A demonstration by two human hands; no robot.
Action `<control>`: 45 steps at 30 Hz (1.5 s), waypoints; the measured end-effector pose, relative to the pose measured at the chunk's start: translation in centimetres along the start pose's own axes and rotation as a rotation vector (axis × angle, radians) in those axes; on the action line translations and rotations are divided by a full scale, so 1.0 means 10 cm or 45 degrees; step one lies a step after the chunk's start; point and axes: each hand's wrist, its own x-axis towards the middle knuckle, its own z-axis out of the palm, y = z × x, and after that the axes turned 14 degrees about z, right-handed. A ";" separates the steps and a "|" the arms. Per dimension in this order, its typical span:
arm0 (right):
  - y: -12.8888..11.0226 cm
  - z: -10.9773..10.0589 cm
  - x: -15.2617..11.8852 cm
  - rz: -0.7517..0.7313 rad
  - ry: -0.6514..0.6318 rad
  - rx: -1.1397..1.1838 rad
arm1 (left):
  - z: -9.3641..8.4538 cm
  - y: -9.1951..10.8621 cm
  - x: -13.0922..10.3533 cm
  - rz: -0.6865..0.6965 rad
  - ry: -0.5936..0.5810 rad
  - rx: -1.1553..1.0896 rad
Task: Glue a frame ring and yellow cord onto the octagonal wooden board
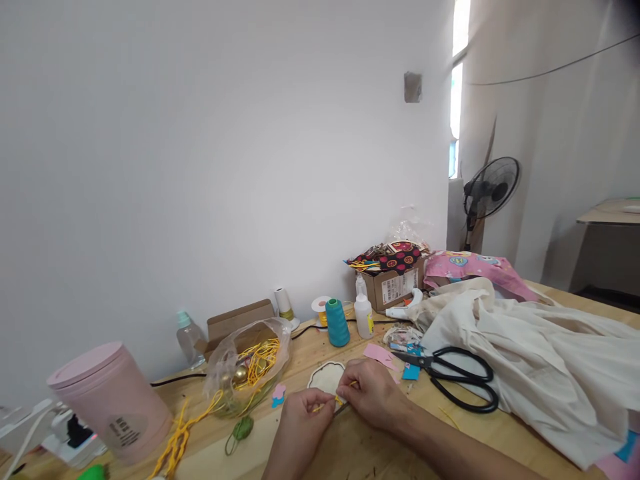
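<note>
Both hands meet over the table, fingertips pinched on a short length of yellow cord (339, 401). My left hand (305, 425) grips it from the left, thumb and forefinger together. My right hand (371, 392) pinches the cord from the other side, almost touching the left. Beneath and just behind the fingers lies a flat cream piece with a scalloped edge (325, 377), partly covered by the hands. The fingers hide most of the cord between them.
Black-handled scissors (457, 373) lie to the right, beside white cloth (540, 347). Behind stand a teal thread cone (337, 325) and a glue bottle (364, 317). Leftward are a plastic bag of yellow cords (260, 357), a green yarn ball (243, 428) and a pink canister (113, 403).
</note>
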 end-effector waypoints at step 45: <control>0.02 -0.04 0.01 0.068 -0.061 0.090 | 0.01 -0.06 0.02 -0.039 -0.008 -0.082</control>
